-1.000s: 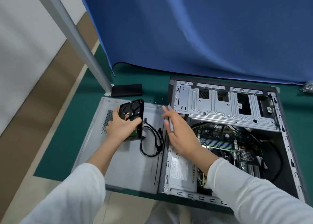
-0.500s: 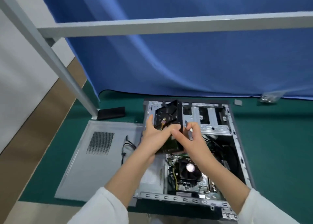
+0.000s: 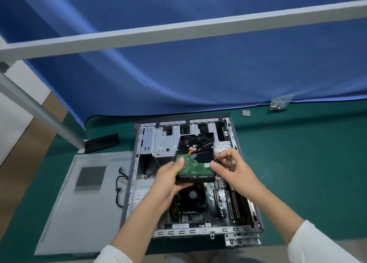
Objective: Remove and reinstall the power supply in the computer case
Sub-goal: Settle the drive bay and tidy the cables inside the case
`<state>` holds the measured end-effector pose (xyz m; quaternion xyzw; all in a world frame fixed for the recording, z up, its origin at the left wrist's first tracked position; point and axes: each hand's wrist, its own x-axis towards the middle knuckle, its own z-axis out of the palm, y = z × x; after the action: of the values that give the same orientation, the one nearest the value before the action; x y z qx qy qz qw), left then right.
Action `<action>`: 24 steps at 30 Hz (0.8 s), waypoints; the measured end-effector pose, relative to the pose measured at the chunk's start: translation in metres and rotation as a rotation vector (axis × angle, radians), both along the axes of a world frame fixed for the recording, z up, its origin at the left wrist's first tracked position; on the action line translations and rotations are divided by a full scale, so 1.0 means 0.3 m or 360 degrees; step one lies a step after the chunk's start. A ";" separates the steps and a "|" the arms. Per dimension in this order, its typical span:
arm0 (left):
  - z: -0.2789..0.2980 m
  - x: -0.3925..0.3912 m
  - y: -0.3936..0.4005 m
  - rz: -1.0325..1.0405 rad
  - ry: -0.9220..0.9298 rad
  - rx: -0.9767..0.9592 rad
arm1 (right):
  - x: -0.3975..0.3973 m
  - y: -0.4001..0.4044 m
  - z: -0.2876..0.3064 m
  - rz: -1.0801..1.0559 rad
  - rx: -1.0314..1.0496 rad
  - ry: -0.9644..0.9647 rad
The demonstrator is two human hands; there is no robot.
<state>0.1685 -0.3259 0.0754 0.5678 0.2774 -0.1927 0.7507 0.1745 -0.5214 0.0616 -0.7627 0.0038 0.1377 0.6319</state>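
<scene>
Hard drive (image 3: 195, 159) held over the open computer case (image 3: 146, 143), board side up.
Left hand (image 3: 168, 181) grips its near-left corner; right hand (image 3: 228, 169) pinches a screwdriver (image 3: 230, 160) at its right edge, probably to inspect mounting holes. Power supply (image 3: 142, 191) sits below the left hand, in the case.

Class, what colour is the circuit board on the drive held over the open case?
Green, on the black hard drive; the head view shows it best.

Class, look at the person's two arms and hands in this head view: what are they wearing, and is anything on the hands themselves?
Both arms wear white long sleeves pushed back, leaving the forearms bare. The left hand and right hand are bare: no gloves, rings, watch or wrist strap show. The sleeves look plain, without visible markings.
</scene>
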 end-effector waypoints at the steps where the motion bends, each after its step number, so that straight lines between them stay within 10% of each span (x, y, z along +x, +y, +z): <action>1: 0.001 0.003 0.024 0.0044 -0.0013 0.0056 | -0.004 -0.022 -0.006 0.0060 -0.0165 -0.0025; 11: -0.016 -0.028 0.139 0.0294 0.0067 0.0017 | -0.045 0.015 -0.205 0.0505 -0.1359 -0.0133; 24: -0.067 -0.107 0.113 0.0183 0.0399 -0.0315 | -0.089 0.038 -0.333 0.0539 -0.1292 0.0207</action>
<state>0.1363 -0.2921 0.0554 0.4457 0.3808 -0.2451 0.7722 0.1476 -0.5100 -0.0385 -0.9287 -0.0277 0.2741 0.2482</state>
